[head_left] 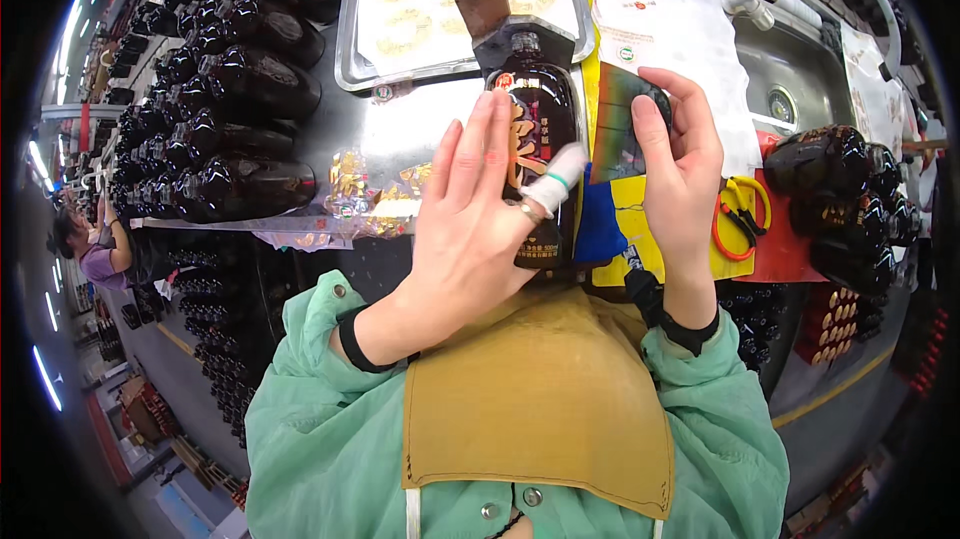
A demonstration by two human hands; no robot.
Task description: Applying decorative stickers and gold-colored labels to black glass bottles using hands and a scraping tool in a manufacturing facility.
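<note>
A dark glossy bottle (545,99) lies in front of me with its neck pointing away, bearing gold and red decoration. My left hand (470,189) rests on it with the fingers stretched out, covering part of the decoration. A white wrap with a green band covers the thumb, and a ring sits at its base. Just right of the bottle, my right hand (680,154) pinches a dark rounded piece between thumb and fingers. Beside those fingertips is a flat brownish-green sheen panel (618,124); whether it joins the pinched piece I cannot tell.
Dark bottles (250,89) lie stacked at the left; more bottles (825,174) lie at the right. A metal tray (350,49) holds sheets with gold decals. Orange-handled scissors (738,224) lie near a steel sink (800,69). Another person (105,249) stands far left.
</note>
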